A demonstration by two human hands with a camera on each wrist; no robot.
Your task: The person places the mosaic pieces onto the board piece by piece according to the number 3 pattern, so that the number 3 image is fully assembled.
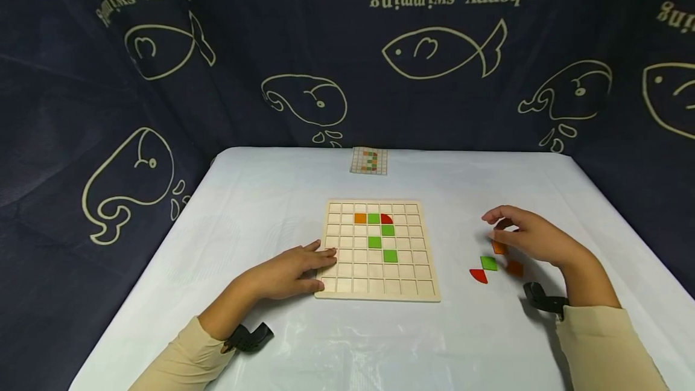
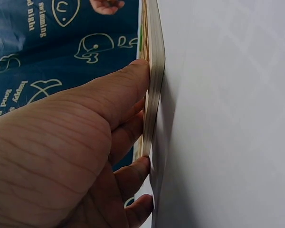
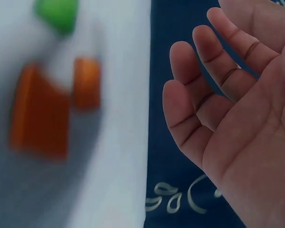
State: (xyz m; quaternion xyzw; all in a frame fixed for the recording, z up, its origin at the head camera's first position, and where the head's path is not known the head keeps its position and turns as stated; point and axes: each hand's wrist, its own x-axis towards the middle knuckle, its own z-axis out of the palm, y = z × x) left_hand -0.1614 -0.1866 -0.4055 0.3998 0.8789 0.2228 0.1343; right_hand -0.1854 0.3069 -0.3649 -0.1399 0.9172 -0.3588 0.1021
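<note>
My left hand [image 1: 295, 270] rests at the left edge of a wooden grid board [image 1: 347, 285], its fingertips on the rim, fingers spread. The left wrist view shows the thumb against the board's side [image 2: 156, 71]. On the board's grid lie an orange square [image 1: 361, 218], several green squares [image 1: 390, 256] and a red quarter-round tile [image 1: 387, 219]. Over to the right, my right hand [image 1: 534, 237] hovers above loose tiles, fingers loosely bent and holding nothing. Beneath and beside it are two orange tiles [image 1: 514, 268], a green tile [image 1: 488, 263] and a red quarter-round tile [image 1: 478, 276].
A small pattern card [image 1: 369, 161] showing a coloured grid figure lies at the table's far edge. The white tabletop [image 1: 260, 198] is bordered by a dark blue cloth [image 1: 347, 29] with fish and whale drawings. A black wrist strap piece [image 1: 250, 338] sits by the left sleeve.
</note>
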